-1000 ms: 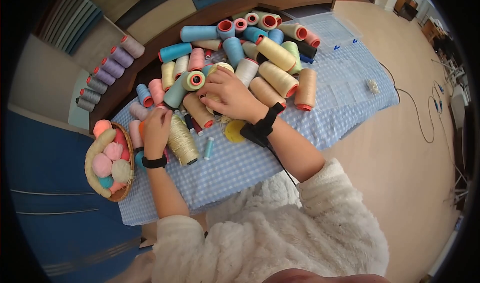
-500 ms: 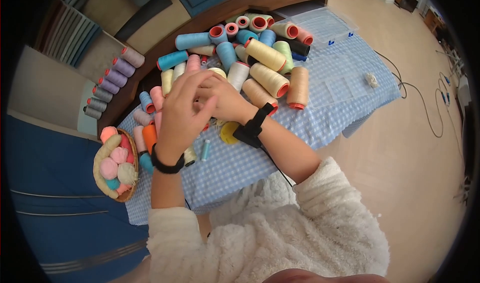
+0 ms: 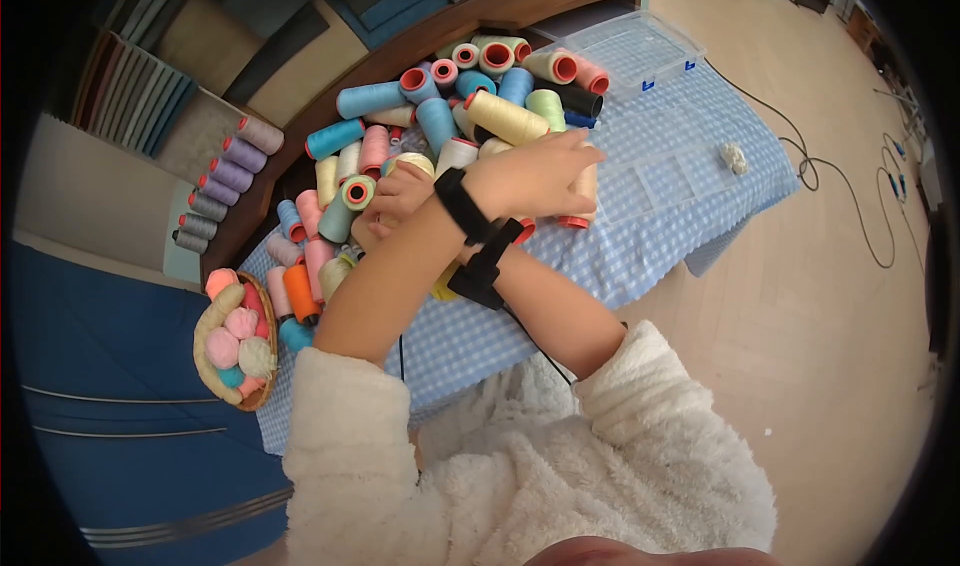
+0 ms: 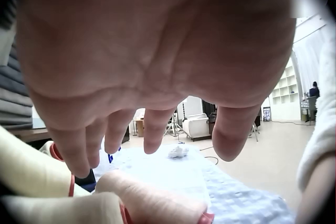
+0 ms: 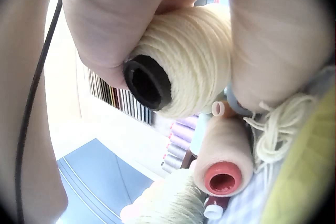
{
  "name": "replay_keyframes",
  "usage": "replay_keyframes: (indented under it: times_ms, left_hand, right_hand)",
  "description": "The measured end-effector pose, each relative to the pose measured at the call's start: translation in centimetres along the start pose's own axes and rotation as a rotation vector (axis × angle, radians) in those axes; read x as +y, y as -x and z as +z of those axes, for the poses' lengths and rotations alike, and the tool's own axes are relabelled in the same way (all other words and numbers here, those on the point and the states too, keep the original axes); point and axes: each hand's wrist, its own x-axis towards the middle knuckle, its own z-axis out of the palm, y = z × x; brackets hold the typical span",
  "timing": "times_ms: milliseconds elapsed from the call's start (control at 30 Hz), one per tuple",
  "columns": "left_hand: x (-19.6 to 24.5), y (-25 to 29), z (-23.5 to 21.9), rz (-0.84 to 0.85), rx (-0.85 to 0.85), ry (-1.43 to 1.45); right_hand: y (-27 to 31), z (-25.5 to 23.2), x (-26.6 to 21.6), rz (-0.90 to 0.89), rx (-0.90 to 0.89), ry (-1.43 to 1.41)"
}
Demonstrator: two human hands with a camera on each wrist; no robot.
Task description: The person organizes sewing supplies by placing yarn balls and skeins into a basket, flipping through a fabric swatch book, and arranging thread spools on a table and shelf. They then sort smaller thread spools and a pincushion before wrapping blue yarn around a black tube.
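My right hand [image 3: 400,198] grips a cream yarn cone [image 5: 189,61]; the black end of its core faces the right wrist camera. Below it lie a beige thread cone [image 5: 223,150] with a red core and a loose bundle of cream yarn [image 5: 278,129]. My left arm crosses over the right one. The left hand [image 3: 535,176] stretches rightward with its fingers extended, above a beige cone [image 4: 152,198] at the right edge of the pile. Pale yellow cones [image 4: 31,166] lie beside that one. No object shows under the left palm.
A heap of coloured thread cones [image 3: 435,121] covers the table's back. At left stands a basket [image 3: 265,391] of yarn balls, near an orange cone [image 3: 300,294]. A clear plastic box [image 3: 640,46] and a white yarn bundle [image 3: 734,158] lie at right. Purple and grey cones [image 3: 230,174] line a ledge.
My left hand has left the left side of the pile, passed over the right hand and reached the right side with fingers extended. The right hand stays near the middle of the pile.
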Motion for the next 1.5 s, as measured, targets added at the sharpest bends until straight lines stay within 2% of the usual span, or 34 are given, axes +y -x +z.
replay_keyframes:
  times_ms: [100,200,233,300,433,533,633,667,700,800,867,933,967,1067,1100,1200,1233,1267,1333,1367,1400,1433,1467,1500]
  left_hand:
    - [-1.8,-3.9,0.1,0.024,0.009,-0.036]
    - [-2.0,-7.5,-1.0,-0.084,-0.038,-0.283]
    - [-3.1,-9.3,-0.7,-0.089,-0.022,-0.278]
    - [-5.9,-12.9,1.0,-0.101,0.013,-0.268]
    - [-6.4,-16.2,2.4,-0.261,0.095,-0.416]
    - [-7.4,-17.0,2.2,-0.479,0.223,-0.386]
    - [-10.4,-17.2,-0.6,-0.599,0.345,-0.15]
    - [-11.4,-16.9,-1.5,-0.62,0.408,-0.209]
    - [-12.5,-16.3,-2.2,-0.657,0.389,-0.215]
    - [-13.6,-13.6,-5.5,-0.819,0.269,-0.121]
    - [-18.8,-13.4,-5.0,-0.786,0.229,-0.088]
    - [-20.9,-12.6,-5.0,-0.742,0.174,-0.022]
    - [-21.3,-12.1,-5.1,-0.615,0.118,0.017]
    - [-19.4,-11.1,-5.1,-0.548,0.114,0.024]
    - [-16.2,-9.4,-5.3,-0.463,0.308,-0.026]
    - [-16.6,-6.8,-7.9,-0.411,0.401,0.074]
    - [-16.8,-5.5,-9.4,-0.494,0.374,0.275]
    - [-18.3,-4.1,-10.1,-0.402,0.484,0.142]
    - [-20.0,-1.7,-12.0,-0.536,0.384,-0.099]
    - [-21.8,-0.7,-11.7,-0.551,0.322,-0.131]
    - [-23.7,0.1,-10.7,-0.564,0.26,-0.162]
    - [-23.9,0.9,-10.0,-0.533,0.156,-0.309]
    - [-23.9,1.8,-9.0,-0.484,0.103,-0.287]
    - [-23.8,2.3,-7.8,-0.564,0.157,-0.313]
  right_hand:
    - [-0.2,-0.6,-0.5,-0.06,0.051,0.037]
    - [-0.3,-1.5,-1.1,-0.034,-0.022,0.062]
    - [-0.2,-1.2,-1.0,-0.044,0.026,0.035]
    - [0.0,-1.2,-1.3,-0.027,-0.021,0.029]
    - [-0.1,-1.4,-1.3,0.06,-0.051,-0.056]
    - [-0.2,-1.9,-1.6,0.089,-0.043,-0.101]
    - [-0.3,-2.3,-2.0,0.077,-0.053,-0.07]
    - [0.4,-0.6,-1.4,0.222,0.01,-0.505]
    - [1.3,0.7,-0.7,0.32,0.068,-0.772]
    - [1.3,0.6,-0.9,0.394,0.048,-0.817]
    - [1.1,0.2,-1.1,0.405,0.031,-0.824]
    - [1.0,0.0,-1.4,0.422,0.028,-0.842]
    - [1.0,-0.1,-1.5,0.428,0.024,-0.843]
    - [0.8,-0.7,-1.9,0.45,0.009,-0.807]
    - [0.7,-0.9,-2.1,0.457,0.003,-0.767]
    - [-0.3,-2.2,-2.8,0.344,0.029,-0.433]
    - [-0.6,-2.5,-3.0,0.269,0.077,-0.295]
    - [-0.6,-2.3,-2.6,0.211,0.044,-0.218]
    - [-0.5,-1.8,-1.7,0.085,-0.022,-0.064]
    - [-0.5,-1.8,-1.8,0.102,-0.049,-0.073]
    - [-0.5,-2.0,-1.9,0.121,-0.075,-0.08]
    - [-0.6,-2.1,-2.0,0.14,-0.102,-0.084]
    - [-0.6,-2.0,-2.0,0.127,-0.077,-0.078]
    - [-0.5,-1.9,-2.0,0.114,-0.053,-0.072]
